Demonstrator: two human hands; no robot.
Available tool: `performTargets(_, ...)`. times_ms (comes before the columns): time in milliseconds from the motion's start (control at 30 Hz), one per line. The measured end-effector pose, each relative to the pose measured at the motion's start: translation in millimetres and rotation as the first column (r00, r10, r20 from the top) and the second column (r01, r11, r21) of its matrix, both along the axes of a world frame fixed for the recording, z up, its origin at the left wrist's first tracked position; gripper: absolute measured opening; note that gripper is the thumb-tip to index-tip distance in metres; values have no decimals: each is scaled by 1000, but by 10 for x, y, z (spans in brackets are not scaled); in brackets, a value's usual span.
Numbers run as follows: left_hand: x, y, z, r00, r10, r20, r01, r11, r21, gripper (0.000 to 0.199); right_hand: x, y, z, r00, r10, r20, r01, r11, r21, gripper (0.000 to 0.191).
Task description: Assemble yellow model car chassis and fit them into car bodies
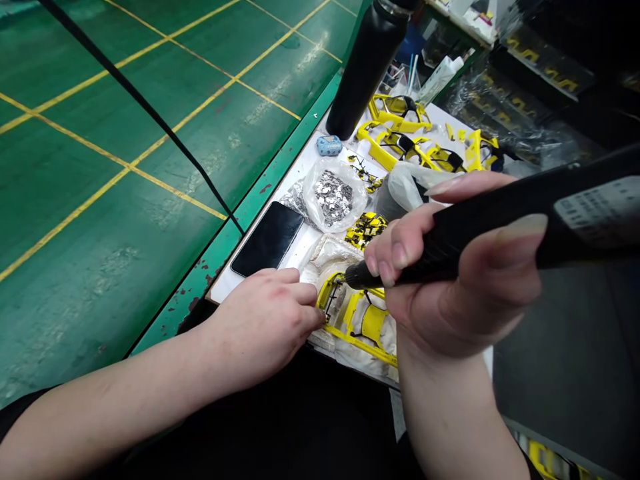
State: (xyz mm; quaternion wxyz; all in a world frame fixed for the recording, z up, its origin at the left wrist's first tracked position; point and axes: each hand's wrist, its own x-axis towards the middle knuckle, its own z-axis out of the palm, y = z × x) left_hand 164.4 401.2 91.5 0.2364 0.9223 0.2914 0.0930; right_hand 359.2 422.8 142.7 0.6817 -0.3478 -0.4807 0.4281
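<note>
My right hand is wrapped round a black electric screwdriver that slants down to the left. Its nose meets the far left end of a yellow plastic shell, which looks like a toy car body. The bit's tip is too small to make out clearly. Fingers bent, my left hand grips the near left edge of this shell; its fingertips are partly hidden. Beneath the shell lies a pale, padded, plastic-wrapped support. Small black parts show inside the shell's left end.
Beside my left hand lies a black phone. Behind it are a bag of small silvery metal pieces and a pile of yellow-and-black parts. A tall black bottle and several yellow shells stand farther back.
</note>
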Motion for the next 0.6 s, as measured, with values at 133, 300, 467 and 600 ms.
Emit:
performTargets(133, -1, 0, 8, 1000, -3, 4, 3, 1000, 1, 26, 8, 11, -34, 997, -32, 70, 35, 998, -43, 27)
performTargets(300, -7, -4, 19, 1000, 2, 7, -2, 1000, -9, 25, 18, 28, -85, 997, 5, 74, -3, 1000, -21, 32)
performTargets(467, -1, -1, 17, 1000, 11, -13, -11, 1000, -26, 24, 12, 3, -71, 998, 25, 56, -23, 999, -40, 27)
performTargets(600, 1, 0, 15, 1000, 15, 19, -15, 1000, 5, 24, 1, 14, -39, 990, 90, 111, -86, 995, -45, 28)
